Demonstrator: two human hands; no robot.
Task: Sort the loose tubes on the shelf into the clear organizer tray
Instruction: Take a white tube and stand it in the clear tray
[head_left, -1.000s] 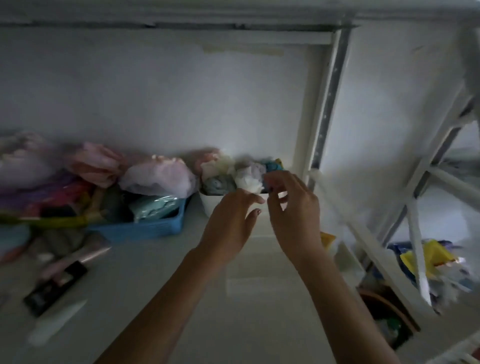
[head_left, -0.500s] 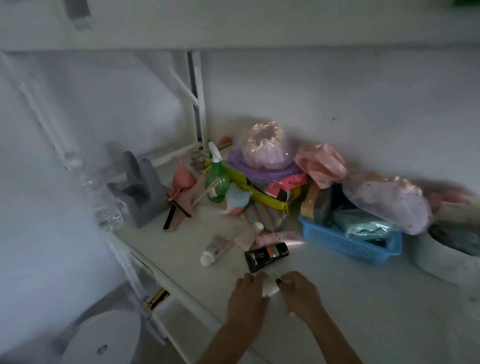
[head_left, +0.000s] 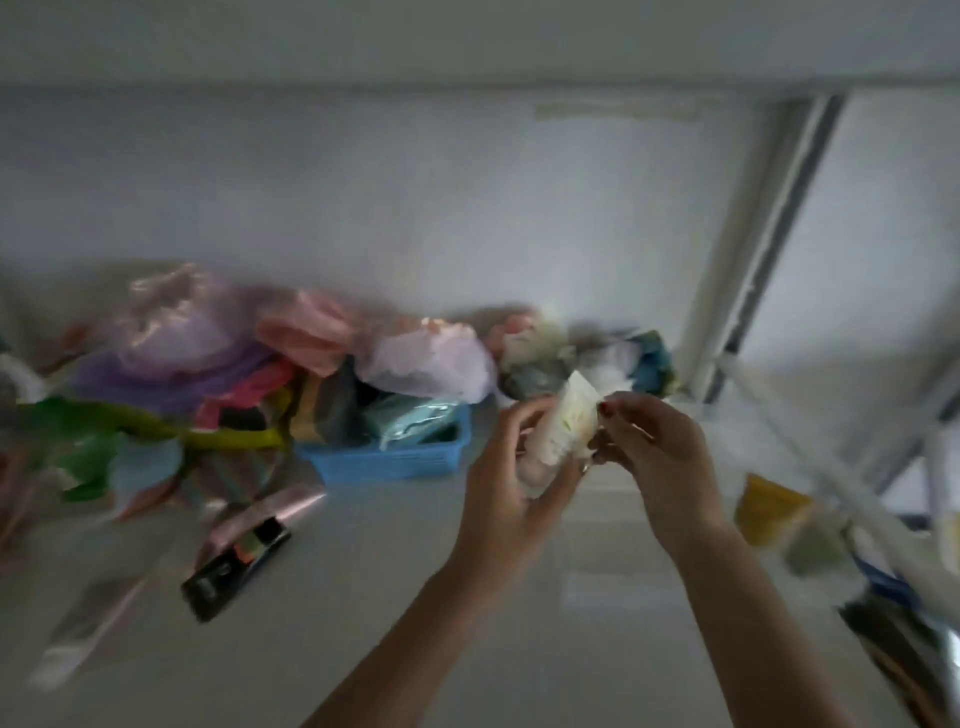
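Since half a second ago, I have lifted a white tube (head_left: 569, 423) off the shelf (head_left: 467, 613), and the view has swung right toward the back wall. My left hand (head_left: 511, 486) is wrapped around the tube's lower end; my right hand (head_left: 657, 447) pinches its upper edge between thumb and fingertips. The tube is held in the air, tilted, in front of the white bin of crumpled items (head_left: 571, 358).

Judgement: one tube is picked and ready to place. The clear organizer tray cannot be identified with certainty in this blurred frame, so the target must be located before release.

Remaining loose tubes on the shelf, to the left:
- a black tube (head_left: 236, 569), lying flat;
- a pink tube (head_left: 265, 517), touching the black one;
- a pale tube (head_left: 91, 631) near the front edge, heavily blurred.

Surroundings: a blue basket (head_left: 395, 460) stands beside a pile of coloured bags (head_left: 171, 364) along the wall. The white frame post (head_left: 748, 249) and diagonal brace limit movement on the right.
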